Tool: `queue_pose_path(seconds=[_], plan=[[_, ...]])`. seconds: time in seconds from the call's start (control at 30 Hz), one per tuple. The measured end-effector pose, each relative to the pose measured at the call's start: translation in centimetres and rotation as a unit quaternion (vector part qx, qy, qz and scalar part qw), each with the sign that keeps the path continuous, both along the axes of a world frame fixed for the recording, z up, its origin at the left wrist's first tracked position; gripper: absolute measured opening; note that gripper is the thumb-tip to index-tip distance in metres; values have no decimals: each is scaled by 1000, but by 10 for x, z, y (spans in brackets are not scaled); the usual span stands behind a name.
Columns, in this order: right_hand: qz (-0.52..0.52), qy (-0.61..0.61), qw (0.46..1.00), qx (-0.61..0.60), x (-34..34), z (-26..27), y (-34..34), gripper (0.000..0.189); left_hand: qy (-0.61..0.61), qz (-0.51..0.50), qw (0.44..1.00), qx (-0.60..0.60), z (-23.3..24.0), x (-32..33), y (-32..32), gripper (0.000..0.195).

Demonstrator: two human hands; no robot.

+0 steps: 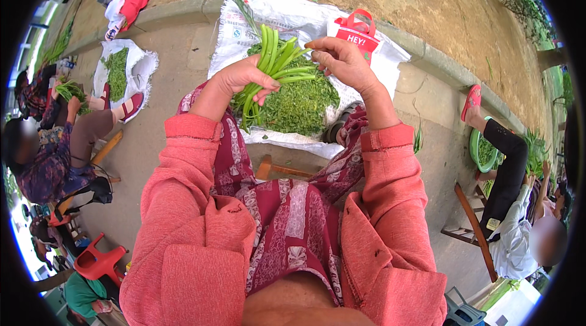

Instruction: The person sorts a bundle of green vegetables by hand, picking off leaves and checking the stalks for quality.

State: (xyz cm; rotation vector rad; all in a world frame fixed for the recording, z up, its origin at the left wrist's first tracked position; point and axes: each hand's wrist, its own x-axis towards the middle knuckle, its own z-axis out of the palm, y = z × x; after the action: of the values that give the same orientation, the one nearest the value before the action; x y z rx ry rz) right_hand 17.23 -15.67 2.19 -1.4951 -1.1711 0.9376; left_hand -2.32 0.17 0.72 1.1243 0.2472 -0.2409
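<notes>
My left hand (249,80) is wrapped around a bunch of green vegetable stalks (271,54), with its thumb lying across them. The upper ends fan out above and to the right of the fist, and the lower parts droop below it. At the tip of one thin stalk, my right hand (341,61) has thumb and index finger together; the other fingers curl beneath. Under both hands lies a heap of chopped greens (297,102) on a white woven sack (284,3). A few long green leaves (242,8) rest on the sack's far left.
A red and white bag (355,33) stands on the sack's right side, against the stone kerb (412,44). My shoe (339,124) is at the heap's right edge. Seated people (50,156) handle greens to the left; another person (508,216) sits right, near a green basin (478,152).
</notes>
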Motion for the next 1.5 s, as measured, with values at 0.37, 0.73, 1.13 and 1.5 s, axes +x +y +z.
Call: queue_pose_path(seconds=[0.37,0.73,1.13,1.5], plan=[[4,-215,973,80,5,-6,0,15,21,-6,1000,20,-3,4,1,31],[-29,-382,919,96,3,-16,6,9,42,-13,999,14,-12,11,-1,27],[-156,-170,970,75,0,-21,13,8,21,-10,1000,-20,-12,14,-5,21],[-224,-268,932,95,34,-19,6,8,26,8,1000,0,-16,1,-1,22]])
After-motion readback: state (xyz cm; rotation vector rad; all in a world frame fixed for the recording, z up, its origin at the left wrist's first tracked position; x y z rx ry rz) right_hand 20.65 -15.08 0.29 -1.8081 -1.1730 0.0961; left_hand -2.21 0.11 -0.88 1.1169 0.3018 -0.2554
